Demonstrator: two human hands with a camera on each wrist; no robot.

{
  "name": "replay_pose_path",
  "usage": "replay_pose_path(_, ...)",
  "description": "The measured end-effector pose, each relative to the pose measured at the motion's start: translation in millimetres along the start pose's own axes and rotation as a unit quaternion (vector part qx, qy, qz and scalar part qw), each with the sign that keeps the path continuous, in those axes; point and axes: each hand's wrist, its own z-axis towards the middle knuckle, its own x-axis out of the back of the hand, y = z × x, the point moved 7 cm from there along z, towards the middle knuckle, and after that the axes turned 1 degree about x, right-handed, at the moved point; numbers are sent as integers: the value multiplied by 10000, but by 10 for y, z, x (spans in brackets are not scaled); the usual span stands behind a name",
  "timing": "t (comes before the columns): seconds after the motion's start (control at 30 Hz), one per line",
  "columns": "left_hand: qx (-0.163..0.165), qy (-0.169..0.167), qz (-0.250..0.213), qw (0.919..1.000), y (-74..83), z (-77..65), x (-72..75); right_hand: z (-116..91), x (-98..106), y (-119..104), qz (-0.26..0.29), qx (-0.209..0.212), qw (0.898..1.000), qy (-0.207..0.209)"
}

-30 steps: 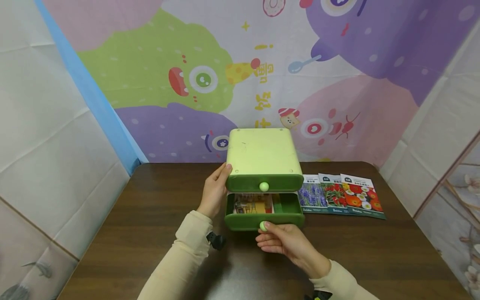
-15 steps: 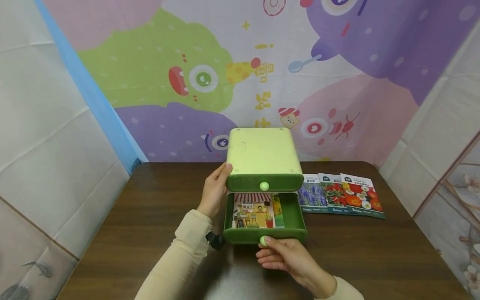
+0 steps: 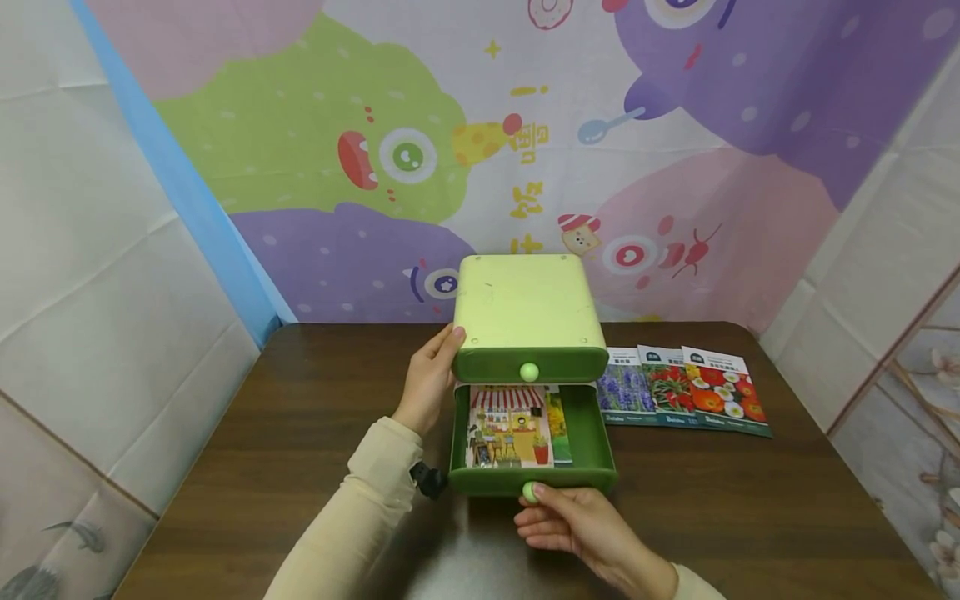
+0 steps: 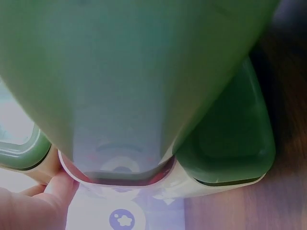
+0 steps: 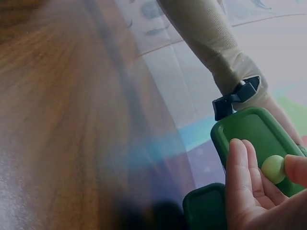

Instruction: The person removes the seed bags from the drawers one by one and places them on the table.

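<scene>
A small desktop drawer cabinet (image 3: 525, 302) with a cream body and green drawers stands on the table. Its upper drawer (image 3: 487, 365) is closed, while the drawer below (image 3: 487, 482) is pulled far out. Inside lie a card (image 3: 506, 429) picturing a shop with a striped awning and, partly beneath it, a yellow-green picture card (image 3: 558, 429). My left hand (image 3: 426, 383) rests against the cabinet's left side, thumb at the front corner. My right hand (image 3: 585, 533) pinches the pulled-out drawer's pale green knob (image 5: 274, 168) with its thumb. Another green drawer front (image 4: 230, 134) shows in the left wrist view.
Right of the cabinet, three overlapping flower-picture packets (image 3: 727, 387) lie on the brown wooden table (image 3: 315, 400). A cartoon-printed cloth (image 3: 322, 258) hangs just behind the table's back edge. Pale panels (image 3: 97, 250) rise at the sides.
My right hand has drawn the drawer by its knob toward me, bringing the cards inside into fuller view. My left hand has stayed at the cabinet's side.
</scene>
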Motion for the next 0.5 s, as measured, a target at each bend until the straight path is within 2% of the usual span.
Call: replay_pose_path(0.5,-33,41,-83,10000,1,13,-5,-12,10,118,165,-200,9996,-80)
